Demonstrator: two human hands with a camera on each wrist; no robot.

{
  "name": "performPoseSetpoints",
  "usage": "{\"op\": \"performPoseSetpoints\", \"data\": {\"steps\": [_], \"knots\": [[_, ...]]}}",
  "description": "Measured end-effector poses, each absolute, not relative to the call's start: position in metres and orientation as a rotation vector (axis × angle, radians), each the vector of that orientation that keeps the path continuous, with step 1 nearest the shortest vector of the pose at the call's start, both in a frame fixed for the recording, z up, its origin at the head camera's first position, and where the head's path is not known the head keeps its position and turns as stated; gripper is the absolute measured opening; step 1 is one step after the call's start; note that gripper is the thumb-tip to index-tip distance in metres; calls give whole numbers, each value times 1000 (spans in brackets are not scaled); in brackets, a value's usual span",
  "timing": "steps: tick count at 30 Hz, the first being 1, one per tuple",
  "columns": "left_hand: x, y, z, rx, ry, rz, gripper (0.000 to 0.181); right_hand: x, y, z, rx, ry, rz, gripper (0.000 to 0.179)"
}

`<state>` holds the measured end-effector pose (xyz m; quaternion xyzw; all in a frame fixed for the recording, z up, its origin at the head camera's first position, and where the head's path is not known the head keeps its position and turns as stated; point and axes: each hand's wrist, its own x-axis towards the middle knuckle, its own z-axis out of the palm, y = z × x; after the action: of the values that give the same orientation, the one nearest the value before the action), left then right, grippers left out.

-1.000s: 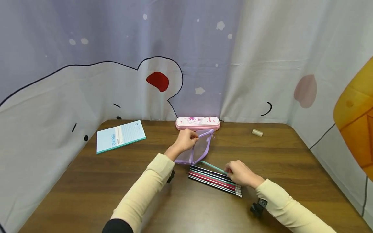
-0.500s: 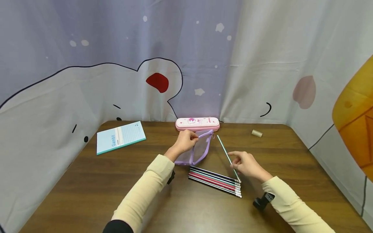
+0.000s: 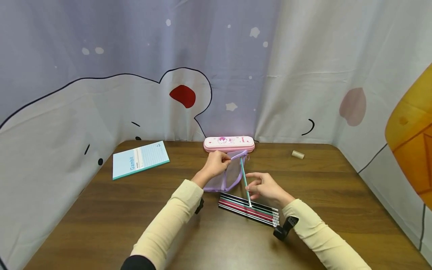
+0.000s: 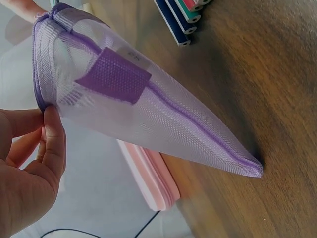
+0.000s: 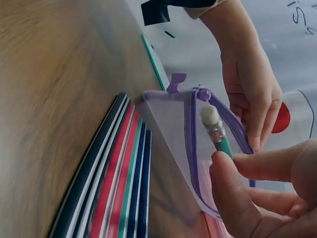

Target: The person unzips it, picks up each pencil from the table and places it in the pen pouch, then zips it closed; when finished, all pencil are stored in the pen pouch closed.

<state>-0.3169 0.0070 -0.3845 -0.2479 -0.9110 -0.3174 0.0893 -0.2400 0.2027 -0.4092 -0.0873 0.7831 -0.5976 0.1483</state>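
My left hand (image 3: 216, 163) pinches the upper edge of a purple mesh pencil pouch (image 4: 163, 119), holding its zip mouth apart. Between the thumb and fingers of my right hand (image 3: 264, 186) is a green pencil (image 3: 244, 176). Its white eraser end (image 5: 210, 115) points back toward the right wrist camera, and its other end overlaps the pouch's mouth in the head view. Just below lies a row of several pencils (image 3: 248, 210) in black, red, green and blue, side by side with their eraser ends to the right.
A pink and white pencil case (image 3: 229, 142) stands behind the pouch at the table's back edge. Left of it lies a light blue notebook (image 3: 140, 159). A small beige cylinder (image 3: 298, 154) rests at the back right of the wooden table (image 3: 101, 225).
My right hand lifted the green pencil off the row, turned it more upright and carried it left to the pouch's mouth. My left hand stayed on the pouch edge.
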Motion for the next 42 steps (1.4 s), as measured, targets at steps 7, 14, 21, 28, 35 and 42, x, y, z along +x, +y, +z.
{"op": "performPoseSetpoints", "data": {"steps": [7,14,21,28,35,42], "knots": [[-316,9,-386,-749,-2692,-936,13,-255,183,-412,-21,2165,-1893,52],[-315,12,-384,-767,-2696,-944,13,-263,169,-412,89,2120,-2041,54],[-312,19,-382,-784,-2741,-1020,15,-268,160,-413,172,2142,-2087,53],[-309,22,-381,-788,-2739,-1070,14,-270,152,-415,204,2233,-2068,52],[-309,24,-382,-765,-2753,-1053,15,-271,148,-417,207,2309,-1990,49],[-309,23,-384,-752,-2747,-1061,14,-270,144,-413,153,2288,-1971,47]]}}
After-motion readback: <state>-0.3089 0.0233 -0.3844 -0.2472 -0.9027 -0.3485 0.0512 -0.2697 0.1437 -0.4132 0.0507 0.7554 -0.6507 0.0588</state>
